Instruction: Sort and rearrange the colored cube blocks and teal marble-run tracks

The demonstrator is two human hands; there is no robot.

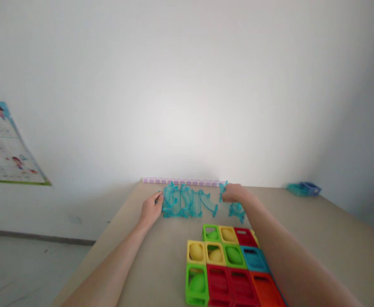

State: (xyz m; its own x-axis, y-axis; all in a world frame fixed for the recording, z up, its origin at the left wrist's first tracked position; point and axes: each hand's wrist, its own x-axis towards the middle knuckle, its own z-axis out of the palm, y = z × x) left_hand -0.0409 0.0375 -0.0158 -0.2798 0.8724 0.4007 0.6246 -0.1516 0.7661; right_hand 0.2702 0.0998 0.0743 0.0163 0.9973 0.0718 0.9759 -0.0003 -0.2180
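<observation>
A row of see-through teal plastic track pieces (176,202) lies on the table (161,264), several of them side by side. My left hand (151,209) is at the row's left end, fingers curled in with the tips against the outermost piece. At the right, my right hand (233,192) is closed on a small teal track piece (222,191) that sticks out past the fingers. Another teal piece (237,210) rests just below that hand. My right forearm partly covers a block of coloured marble-run cubes (217,256) in green, yellow, red, blue and orange.
Along the back edge by the white wall (187,94) lies a purple patterned strip (180,182). A blue tray (310,188) and a teal item (296,189) sit at the far right. On the left wall hangs a poster (9,145).
</observation>
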